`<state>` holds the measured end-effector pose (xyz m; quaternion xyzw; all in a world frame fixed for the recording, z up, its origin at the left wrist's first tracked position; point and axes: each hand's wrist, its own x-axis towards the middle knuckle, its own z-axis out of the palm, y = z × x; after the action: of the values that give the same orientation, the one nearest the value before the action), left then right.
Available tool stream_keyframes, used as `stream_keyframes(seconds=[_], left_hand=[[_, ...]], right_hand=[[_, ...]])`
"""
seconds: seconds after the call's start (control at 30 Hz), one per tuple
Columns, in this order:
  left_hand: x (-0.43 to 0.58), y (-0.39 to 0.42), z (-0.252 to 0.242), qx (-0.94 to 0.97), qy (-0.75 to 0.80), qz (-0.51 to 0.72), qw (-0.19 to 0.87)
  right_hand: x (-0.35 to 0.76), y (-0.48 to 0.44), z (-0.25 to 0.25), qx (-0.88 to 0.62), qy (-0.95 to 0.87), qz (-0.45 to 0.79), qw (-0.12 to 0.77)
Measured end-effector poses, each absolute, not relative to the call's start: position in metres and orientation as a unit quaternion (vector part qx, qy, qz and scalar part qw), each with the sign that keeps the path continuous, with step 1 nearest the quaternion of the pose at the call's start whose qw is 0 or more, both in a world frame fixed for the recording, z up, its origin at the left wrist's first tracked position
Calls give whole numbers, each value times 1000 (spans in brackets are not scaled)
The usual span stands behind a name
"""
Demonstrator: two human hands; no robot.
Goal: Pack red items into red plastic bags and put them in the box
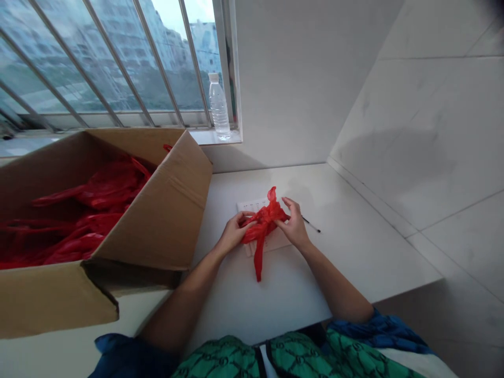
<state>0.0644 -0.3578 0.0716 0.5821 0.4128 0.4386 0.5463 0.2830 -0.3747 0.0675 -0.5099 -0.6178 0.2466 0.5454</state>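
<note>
Both my hands hold a crumpled red plastic bag above the white counter. My left hand pinches its left side with closed fingers. Gripping the right side of the bag is my right hand, fingers curled. A loose tail of the bag hangs down toward me, and another end sticks up. Under the bag lies a white sheet of paper with printed marks, partly hidden. A thin black pen lies just right of my right hand.
A large open cardboard box full of red plastic bags stands at the left on the counter. A clear water bottle stands on the window sill behind barred glass. A tiled wall rises at the right.
</note>
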Motion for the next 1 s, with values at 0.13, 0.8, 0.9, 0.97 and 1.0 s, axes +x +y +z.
stream_keyframes(seconds=[0.13,0.8,0.9,0.97,1.0], left_hand=[[66,-359,66,514,399,454,609],[96,-365,85,807,432,340,217],[99,-360,69,810,455,298,219],[98,-356,62,814,463,285,205],[97,-355,60,815,467,281,198]], right_hand=[[287,-372,65,-584,-598,296,463],[257,-365,48,-561,-748,115,336],[252,-361,36,-594,-749,118,270],[253,-360,33,-597,-754,112,251],[253,-360,32,-597,-756,108,245]])
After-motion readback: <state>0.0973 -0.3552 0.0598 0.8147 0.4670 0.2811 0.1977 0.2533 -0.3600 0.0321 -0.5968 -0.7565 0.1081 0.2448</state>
